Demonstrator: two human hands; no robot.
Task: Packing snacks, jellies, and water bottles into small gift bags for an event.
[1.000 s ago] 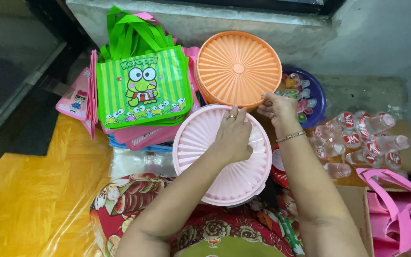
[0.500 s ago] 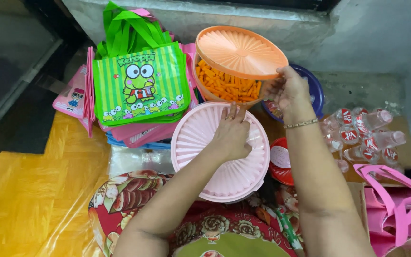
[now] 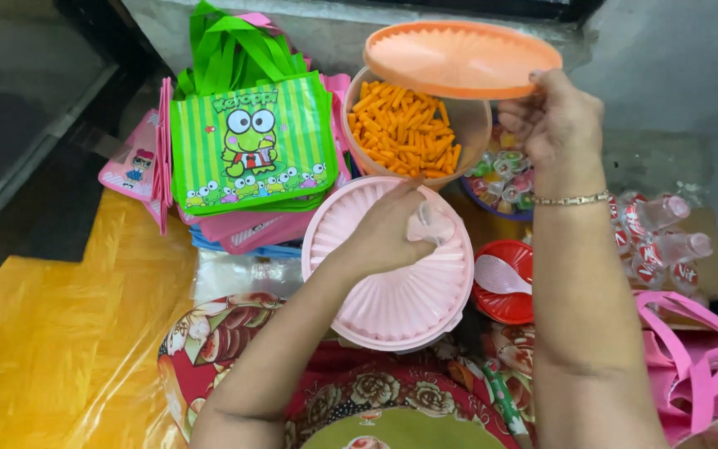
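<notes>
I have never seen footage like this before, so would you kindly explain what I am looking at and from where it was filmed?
There is no machine here: a person works with two bare hands, filmed by a camera worn on the head and looking down. The right hand holds an orange lid lifted above a round tub of orange stick snacks. The left hand rests on a pink ribbed lid of a second tub and pinches a small clear plastic piece; what it is, I cannot tell. Around them lie a green striped frog bag on a stack of bags, small clear bottles, a red dish with a white spoon, and pink bag handles.
</notes>
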